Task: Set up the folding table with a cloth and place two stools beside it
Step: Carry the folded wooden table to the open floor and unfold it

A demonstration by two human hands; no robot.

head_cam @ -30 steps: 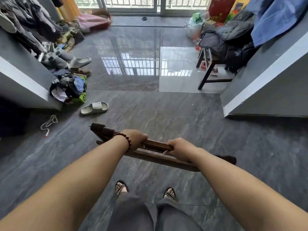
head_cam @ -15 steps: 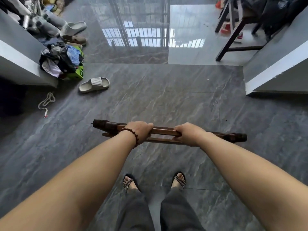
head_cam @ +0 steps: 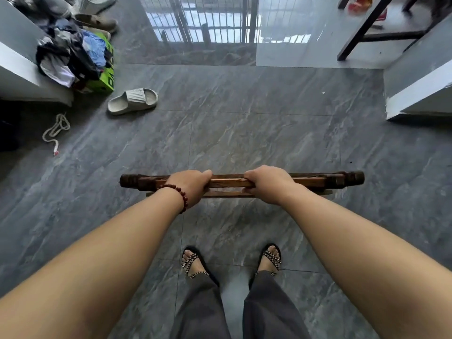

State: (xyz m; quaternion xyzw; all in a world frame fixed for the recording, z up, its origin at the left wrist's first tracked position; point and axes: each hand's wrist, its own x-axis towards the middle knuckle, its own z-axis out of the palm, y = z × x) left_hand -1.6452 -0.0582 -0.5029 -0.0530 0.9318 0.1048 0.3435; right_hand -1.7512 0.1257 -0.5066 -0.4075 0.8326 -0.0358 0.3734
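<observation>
We held the folding table folded flat, seen edge-on from above, its long rail running level from left to right across our front, out ahead of our feet. Dark turned knobs showed at both ends of the rail, and a thinner slat lay just on our side of it. We could not tell whether its lower edge touched the floor.

Our left hand gripped the rail left of its middle, fingers curled over the far side, with a bracelet of dark red beads on the wrist. Our right hand gripped the same rail just right of the middle, knuckles up and fingers wrapped round the wood. A short bare stretch of rail showed between the two hands.

Below, our feet stood in checked strap sandals on the grey marbled tiles, under grey trousers.

Farther off to the left a pale slipper lay on its own, and a white cord lay looped nearer the left edge. Beyond them a heap of clothes sat on a green box against a grey ledge. At the upper right stood dark wooden legs of some furniture, beside a grey and white wall base.
</observation>
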